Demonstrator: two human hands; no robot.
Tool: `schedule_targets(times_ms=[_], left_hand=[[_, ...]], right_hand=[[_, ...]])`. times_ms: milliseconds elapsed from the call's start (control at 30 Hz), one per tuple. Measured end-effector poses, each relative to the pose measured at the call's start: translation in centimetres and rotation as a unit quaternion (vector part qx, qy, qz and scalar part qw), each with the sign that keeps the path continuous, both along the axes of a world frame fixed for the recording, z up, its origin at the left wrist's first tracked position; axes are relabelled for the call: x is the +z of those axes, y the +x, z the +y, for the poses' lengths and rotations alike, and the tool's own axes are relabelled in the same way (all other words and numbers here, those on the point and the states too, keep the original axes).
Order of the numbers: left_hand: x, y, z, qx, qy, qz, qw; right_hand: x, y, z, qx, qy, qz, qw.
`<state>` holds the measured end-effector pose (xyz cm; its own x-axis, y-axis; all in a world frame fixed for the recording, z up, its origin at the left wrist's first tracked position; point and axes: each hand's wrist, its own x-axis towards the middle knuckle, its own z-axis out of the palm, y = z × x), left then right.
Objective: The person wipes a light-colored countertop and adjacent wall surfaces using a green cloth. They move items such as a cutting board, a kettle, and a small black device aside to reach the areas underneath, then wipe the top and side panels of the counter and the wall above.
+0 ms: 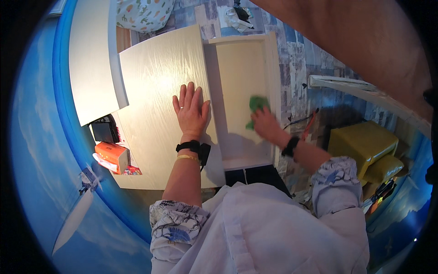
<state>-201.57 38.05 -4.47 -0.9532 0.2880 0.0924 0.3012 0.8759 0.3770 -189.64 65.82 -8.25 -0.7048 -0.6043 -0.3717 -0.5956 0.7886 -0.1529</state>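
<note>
My left hand (190, 114) lies flat with fingers spread on a pale wood-grain tabletop (153, 123), close to its right edge. A ring is on one finger, and a black band with a small box sits on the wrist. To the right, a shallow pale drawer (239, 68) stands pulled out beside the tabletop. Inside it my right hand (269, 127), a little blurred, is closed on a green cloth (258, 103) near the drawer's right wall. The cloth is bunched, part of it hidden under the fingers.
An orange tissue pack (112, 156) and a black box-shaped item (105, 130) sit at the tabletop's left. Far left is a white raised panel (93, 59); behind it, a patterned bag (145, 14). An olive-yellow stool (360, 145) stands right. Plastic wrapping (237, 19) lies on the patterned floor.
</note>
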Motion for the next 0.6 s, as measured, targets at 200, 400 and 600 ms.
schedule_targets(times_ms=[200, 400, 600], left_hand=[[0.1, 0.0, 0.0, -0.001, -0.001, 0.000, 1.000], [0.4, 0.0, 0.1, 0.000, 0.005, -0.006, 1.000], [0.2, 0.0, 0.0, -0.006, -0.001, 0.011, 1.000]], right_hand=[[2.9, 10.0, -1.8, 0.045, -0.084, -0.087, 0.992], [4.2, -5.9, 0.5, -0.018, -0.102, 0.124, 0.987], [3.6, -18.7, 4.5, -0.112, -0.041, 0.278, 0.953]])
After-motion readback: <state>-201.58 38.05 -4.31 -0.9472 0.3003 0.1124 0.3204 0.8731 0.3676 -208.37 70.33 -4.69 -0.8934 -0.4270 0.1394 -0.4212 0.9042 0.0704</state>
